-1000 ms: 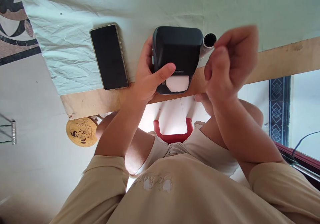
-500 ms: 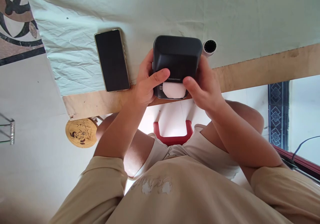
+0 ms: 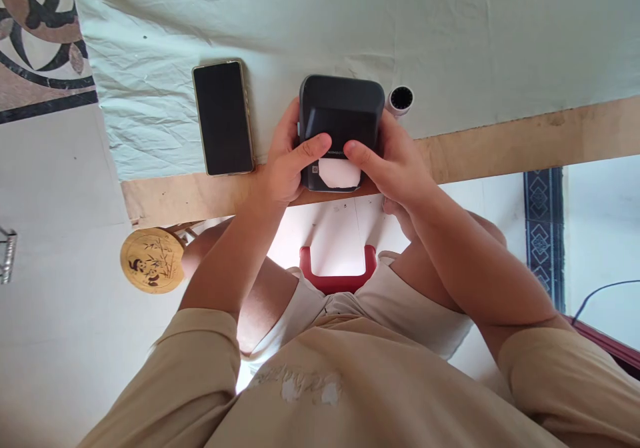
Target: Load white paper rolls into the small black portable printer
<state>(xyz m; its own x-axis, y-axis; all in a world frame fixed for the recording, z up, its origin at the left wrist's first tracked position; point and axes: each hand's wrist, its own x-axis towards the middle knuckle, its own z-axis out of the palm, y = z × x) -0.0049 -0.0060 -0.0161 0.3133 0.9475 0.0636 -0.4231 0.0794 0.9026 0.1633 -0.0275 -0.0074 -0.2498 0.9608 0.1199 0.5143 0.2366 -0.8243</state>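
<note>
A small black label printer (image 3: 340, 111) stands at the near edge of the table, with a white paper strip (image 3: 339, 175) coming out of its front slot. My left hand (image 3: 286, 161) grips its left side, thumb laid across the front above the slot. My right hand (image 3: 395, 165) grips the right side, thumb meeting the left thumb just above the paper. A white paper roll (image 3: 400, 99) lies against the printer's far right corner.
A black phone (image 3: 223, 118) lies face up left of the printer on the pale green cloth (image 3: 450, 35). The bare wooden table edge (image 3: 525, 138) runs to the right. Below it are a red stool (image 3: 333, 278) and a round panda-painted stool (image 3: 146, 269).
My right hand came down from above the table and took hold of the printer's right side. Its thumb then slid inward to meet the left thumb. The view shifted slightly.
</note>
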